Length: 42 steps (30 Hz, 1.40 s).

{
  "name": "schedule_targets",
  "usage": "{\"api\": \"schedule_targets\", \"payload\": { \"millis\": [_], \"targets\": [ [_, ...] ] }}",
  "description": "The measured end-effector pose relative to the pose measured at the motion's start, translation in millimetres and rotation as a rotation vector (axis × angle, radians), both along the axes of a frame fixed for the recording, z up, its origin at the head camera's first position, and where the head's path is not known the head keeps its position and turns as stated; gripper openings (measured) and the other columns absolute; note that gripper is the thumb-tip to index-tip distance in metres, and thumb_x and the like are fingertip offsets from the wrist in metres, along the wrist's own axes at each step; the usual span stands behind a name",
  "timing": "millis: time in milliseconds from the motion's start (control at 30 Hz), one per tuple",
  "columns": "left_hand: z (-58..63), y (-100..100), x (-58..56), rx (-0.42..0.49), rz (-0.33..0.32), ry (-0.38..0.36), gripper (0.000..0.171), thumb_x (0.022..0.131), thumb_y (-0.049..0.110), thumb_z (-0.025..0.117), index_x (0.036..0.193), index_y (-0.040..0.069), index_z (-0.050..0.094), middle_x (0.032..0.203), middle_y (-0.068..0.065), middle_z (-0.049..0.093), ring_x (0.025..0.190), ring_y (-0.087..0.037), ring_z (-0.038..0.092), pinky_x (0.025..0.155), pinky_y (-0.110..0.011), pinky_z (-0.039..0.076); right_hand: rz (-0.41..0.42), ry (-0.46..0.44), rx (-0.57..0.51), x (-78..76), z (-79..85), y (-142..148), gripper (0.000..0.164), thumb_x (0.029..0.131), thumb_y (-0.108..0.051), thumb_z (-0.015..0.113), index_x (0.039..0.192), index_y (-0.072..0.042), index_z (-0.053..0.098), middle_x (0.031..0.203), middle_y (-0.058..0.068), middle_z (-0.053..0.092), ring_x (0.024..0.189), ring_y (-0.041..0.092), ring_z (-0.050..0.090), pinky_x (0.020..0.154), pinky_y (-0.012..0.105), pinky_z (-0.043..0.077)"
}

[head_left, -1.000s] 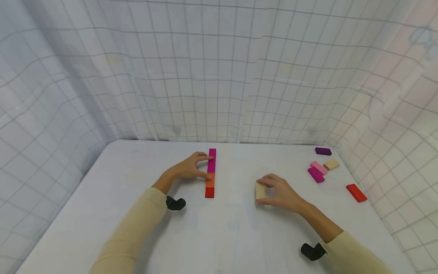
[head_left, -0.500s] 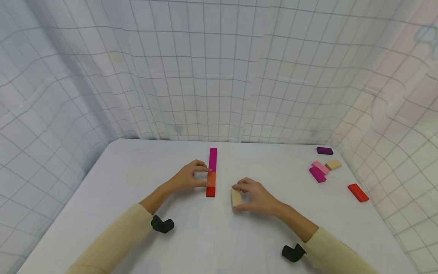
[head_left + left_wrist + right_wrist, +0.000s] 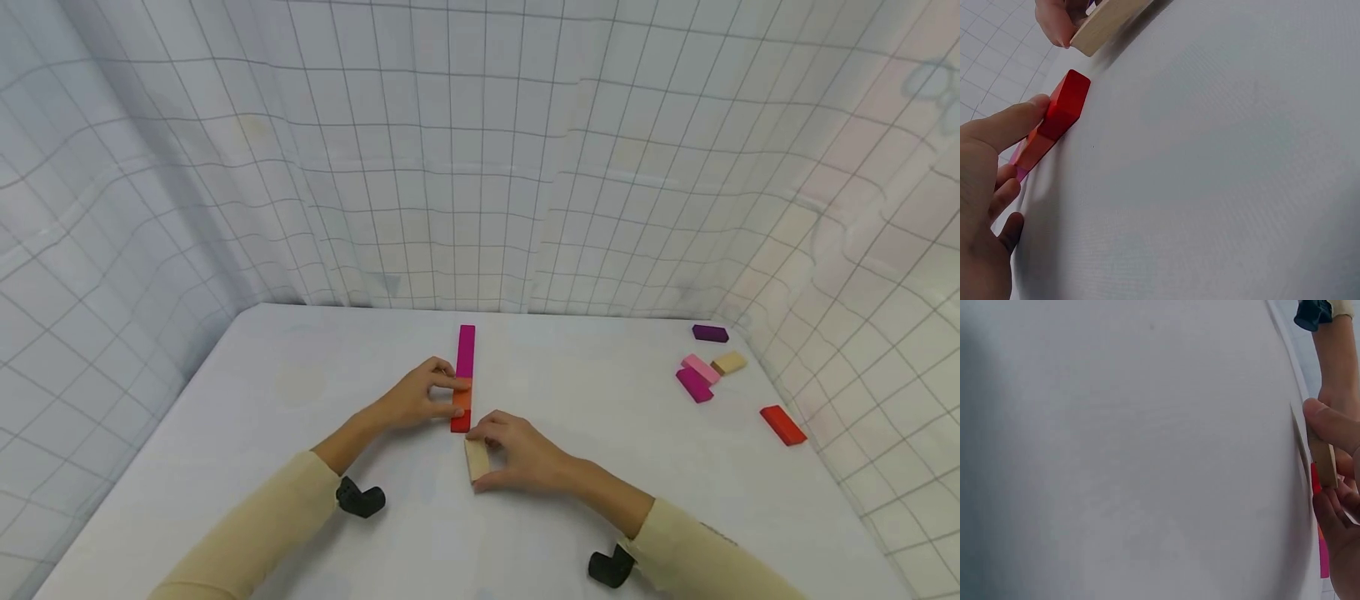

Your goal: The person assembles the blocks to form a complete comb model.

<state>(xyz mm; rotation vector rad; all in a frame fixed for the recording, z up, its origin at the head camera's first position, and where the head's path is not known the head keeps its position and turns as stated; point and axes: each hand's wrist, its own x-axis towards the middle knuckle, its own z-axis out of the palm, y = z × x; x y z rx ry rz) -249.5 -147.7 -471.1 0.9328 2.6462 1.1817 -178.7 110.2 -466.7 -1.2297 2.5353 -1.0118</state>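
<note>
Showing pale wood, the gripped block (image 3: 477, 461) is oblong and flat-sided.

Got a long magenta block (image 3: 466, 350), orange block (image 3: 462, 397) and red block (image 3: 461, 423) end to end, running from near the tabletop's far edge. A pale rectangular wooden block (image 3: 477, 460) is pinched just off the red end, kinda askew.

Head view's pretty bright and even, soft light that looks like it's from overhead, just faint shadows beside the sleeves (image 3: 255, 517) toward the near edge of the table (image 3: 600, 375). Grid lines on the curtain (image 3: 487, 167) bow a lot, proper wide-lens warp. Left wrist cam is way dimmer and greyer, with a smudgy shadow beside the red block (image 3: 1067, 103). Right wrist one's murky too, table kinda soft, darkest down the left of the frame.
</note>
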Motion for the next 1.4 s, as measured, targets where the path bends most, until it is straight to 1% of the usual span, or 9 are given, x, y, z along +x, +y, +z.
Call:
{"api": "schedule_targets", "payload": {
  "millis": [167, 300, 400, 500, 567, 867, 1167, 1300, 1400],
  "targets": [
    [-2.2, -1.1, -0.2, -0.005, 0.008, -0.010, 0.049, 0.086, 0.028, 0.086, 0.129, 0.008, 0.074, 0.124, -0.006, 0.053, 0.120, -0.028, 0.050, 0.104, -0.052, 0.044, -0.011, 0.034, 0.030, 2.0, -0.1, -6.0, 0.063, 0.080, -0.034, 0.092, 0.132, -0.008, 0.068, 0.125, -0.001, 0.059, 0.105, 0.009, 0.057, 0.092, 0.022, 0.050],
    [-2.4, -1.4, -0.1, -0.014, 0.013, -0.022, 0.047, 0.088, 0.030, 0.085, 0.129, 0.011, 0.075, 0.125, -0.006, 0.053, 0.121, -0.028, 0.050, 0.103, -0.052, 0.045, -0.017, 0.020, 0.075, 2.7, 2.2, 1.7, 0.062, 0.080, -0.036, 0.092, 0.132, -0.012, 0.069, 0.126, -0.003, 0.057, 0.105, 0.009, 0.056, 0.092, 0.023, 0.050],
    [-1.7, -3.0, -1.2, -0.017, 0.015, -0.030, 0.047, 0.088, 0.032, 0.085, 0.129, 0.012, 0.075, 0.125, -0.005, 0.053, 0.121, -0.028, 0.049, 0.102, -0.052, 0.045, 0.013, 0.005, 0.102, 0.8, 3.6, 7.8, 0.058, 0.085, -0.033, 0.088, 0.135, -0.013, 0.068, 0.126, -0.006, 0.061, 0.110, 0.008, 0.057, 0.096, 0.026, 0.050],
    [-0.6, -3.1, -2.5, -0.014, 0.012, -0.040, 0.047, 0.087, 0.031, 0.086, 0.129, 0.012, 0.075, 0.125, -0.005, 0.054, 0.122, -0.028, 0.049, 0.103, -0.052, 0.044, 0.040, 0.026, 0.105, -1.5, 0.8, 7.7, 0.053, 0.090, -0.031, 0.083, 0.137, -0.011, 0.068, 0.126, -0.007, 0.065, 0.116, 0.006, 0.058, 0.101, 0.029, 0.049],
    [0.0, -2.8, -2.7, -0.012, 0.012, -0.045, 0.047, 0.087, 0.031, 0.086, 0.129, 0.012, 0.075, 0.125, -0.006, 0.054, 0.122, -0.029, 0.050, 0.103, -0.053, 0.044, 0.040, 0.050, 0.098, -2.1, -0.9, 4.6, 0.051, 0.092, -0.031, 0.082, 0.136, -0.009, 0.068, 0.126, -0.006, 0.067, 0.116, 0.006, 0.059, 0.101, 0.030, 0.049],
    [-0.5, -2.3, -2.0, -0.011, 0.022, -0.048, 0.048, 0.086, 0.030, 0.087, 0.128, 0.011, 0.076, 0.124, -0.006, 0.055, 0.122, -0.029, 0.050, 0.105, -0.054, 0.043, -0.032, 0.087, 0.092, 0.2, -1.4, -8.9, 0.051, 0.087, -0.030, 0.086, 0.130, -0.006, 0.072, 0.120, -0.004, 0.072, 0.109, 0.005, 0.063, 0.100, 0.031, 0.050],
    [-3.1, -3.3, -3.4, 0.003, 0.030, -0.077, 0.048, 0.085, 0.030, 0.088, 0.127, 0.011, 0.076, 0.124, -0.004, 0.055, 0.125, -0.030, 0.049, 0.108, -0.057, 0.040, -0.070, 0.111, 0.135, 0.9, 2.9, -17.4, 0.051, 0.086, -0.032, 0.088, 0.128, -0.007, 0.073, 0.116, -0.004, 0.073, 0.104, 0.005, 0.064, 0.099, 0.031, 0.050],
    [-1.9, -2.4, -3.4, 0.001, 0.025, -0.085, 0.048, 0.085, 0.030, 0.087, 0.127, 0.011, 0.076, 0.126, -0.005, 0.055, 0.126, -0.030, 0.048, 0.108, -0.057, 0.040, -0.091, 0.129, 0.159, 0.4, 1.8, -18.9, 0.050, 0.085, -0.034, 0.088, 0.126, -0.008, 0.074, 0.112, -0.005, 0.073, 0.100, 0.005, 0.064, 0.098, 0.030, 0.051],
    [-1.7, -1.8, -3.8, -0.005, 0.025, -0.081, 0.048, 0.085, 0.030, 0.087, 0.127, 0.011, 0.076, 0.126, -0.005, 0.055, 0.125, -0.030, 0.049, 0.108, -0.057, 0.041, -0.100, 0.149, 0.174, 0.0, 0.8, -19.3, 0.050, 0.086, -0.036, 0.087, 0.125, -0.008, 0.074, 0.112, -0.006, 0.073, 0.101, 0.005, 0.064, 0.098, 0.031, 0.051]
  ]
}}
